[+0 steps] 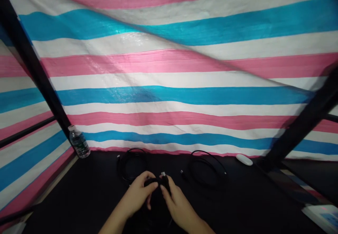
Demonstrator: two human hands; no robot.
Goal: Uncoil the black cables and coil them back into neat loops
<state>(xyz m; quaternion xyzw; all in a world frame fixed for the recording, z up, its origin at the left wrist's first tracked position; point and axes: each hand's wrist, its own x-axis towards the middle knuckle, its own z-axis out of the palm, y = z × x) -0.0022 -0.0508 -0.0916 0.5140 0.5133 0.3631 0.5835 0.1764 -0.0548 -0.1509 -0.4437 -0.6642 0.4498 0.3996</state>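
My left hand (137, 193) and my right hand (176, 206) meet low in the middle of the view, both holding a bundled black cable (155, 182). A small metal-tipped connector (163, 174) sticks up from the bundle between my hands. Behind my left hand lies a coiled black cable (132, 164). Farther right, past my right hand, lies another loose black cable coil (208, 169) with a small plug (182, 172) near its left end. Much of the bundle is hidden by my fingers.
The black tabletop (66, 198) ends at a tarp wall (169, 96) with pink, white and blue stripes. A plastic water bottle (79, 141) stands at the back left. A white oval object (244, 159) lies at the back right. Black frame posts (303, 121) rise on both sides.
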